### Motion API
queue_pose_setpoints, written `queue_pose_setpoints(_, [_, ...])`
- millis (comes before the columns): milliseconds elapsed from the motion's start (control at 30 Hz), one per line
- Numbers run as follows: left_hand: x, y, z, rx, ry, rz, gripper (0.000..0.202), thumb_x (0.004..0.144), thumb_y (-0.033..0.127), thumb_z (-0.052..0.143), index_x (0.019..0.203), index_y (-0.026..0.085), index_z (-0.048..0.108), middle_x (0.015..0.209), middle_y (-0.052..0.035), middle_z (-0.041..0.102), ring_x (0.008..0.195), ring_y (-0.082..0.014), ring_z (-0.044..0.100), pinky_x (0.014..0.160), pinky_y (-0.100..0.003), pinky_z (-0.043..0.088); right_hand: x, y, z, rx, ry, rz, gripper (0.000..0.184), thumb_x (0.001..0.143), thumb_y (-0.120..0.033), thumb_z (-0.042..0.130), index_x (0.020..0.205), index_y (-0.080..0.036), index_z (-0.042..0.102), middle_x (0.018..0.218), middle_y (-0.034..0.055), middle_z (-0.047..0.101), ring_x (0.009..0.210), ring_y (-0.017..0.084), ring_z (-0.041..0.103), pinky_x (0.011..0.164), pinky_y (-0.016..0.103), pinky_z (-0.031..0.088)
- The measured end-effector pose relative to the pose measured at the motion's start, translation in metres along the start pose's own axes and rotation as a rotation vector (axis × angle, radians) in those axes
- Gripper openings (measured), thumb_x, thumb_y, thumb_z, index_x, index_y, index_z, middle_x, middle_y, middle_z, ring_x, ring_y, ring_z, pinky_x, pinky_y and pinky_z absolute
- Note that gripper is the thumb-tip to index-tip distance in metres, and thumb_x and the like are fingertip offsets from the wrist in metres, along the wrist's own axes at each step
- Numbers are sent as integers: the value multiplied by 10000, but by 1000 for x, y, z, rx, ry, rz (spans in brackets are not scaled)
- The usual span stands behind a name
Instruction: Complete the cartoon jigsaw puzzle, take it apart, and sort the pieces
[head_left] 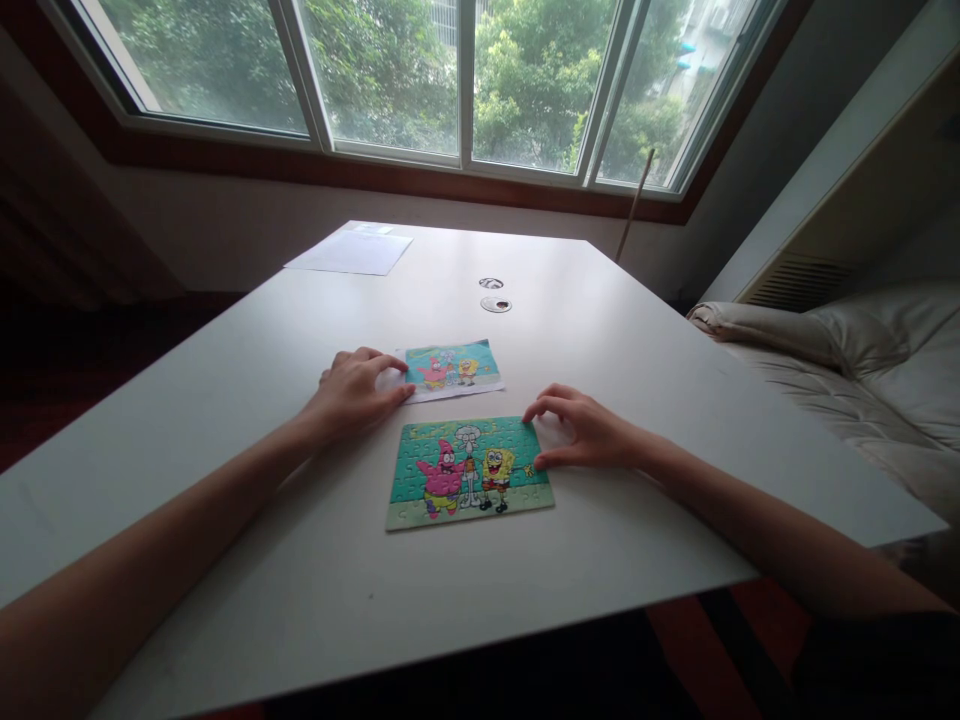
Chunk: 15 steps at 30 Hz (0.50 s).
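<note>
A finished cartoon jigsaw puzzle (469,472) lies flat on the white table (300,560) in front of me. Just behind it lies a smaller printed picture (450,368) with the same cartoon scene. My left hand (354,392) rests on the table with curled fingers, its fingertips touching the left edge of the small picture. My right hand (581,428) sits at the puzzle's upper right corner, with thumb and fingers touching the puzzle's right edge. Neither hand has lifted anything.
A white sheet of paper (349,252) lies at the table's far left. Two small round cable holes (495,296) sit behind the picture. A thin stick (634,205) leans by the window. A pale cushioned sofa (847,370) stands to the right.
</note>
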<state>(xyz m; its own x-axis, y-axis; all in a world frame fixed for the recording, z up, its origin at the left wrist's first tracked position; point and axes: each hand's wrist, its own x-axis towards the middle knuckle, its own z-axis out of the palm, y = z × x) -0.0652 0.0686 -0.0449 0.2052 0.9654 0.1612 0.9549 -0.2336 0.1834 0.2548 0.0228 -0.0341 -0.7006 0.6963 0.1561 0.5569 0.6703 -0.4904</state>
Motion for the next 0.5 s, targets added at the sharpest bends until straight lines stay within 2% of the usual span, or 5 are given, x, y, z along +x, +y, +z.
queue_pose_setpoints(500, [-3,1,2,-18,-7,66,535,692,637,409,1060,281,562,1112,-61,499,1049,-297,388,828,-408,337,0,-1,0,0,0,-4,478,628,-495,645,997,-209,543,971,63,500,867,169,493,784,325,416])
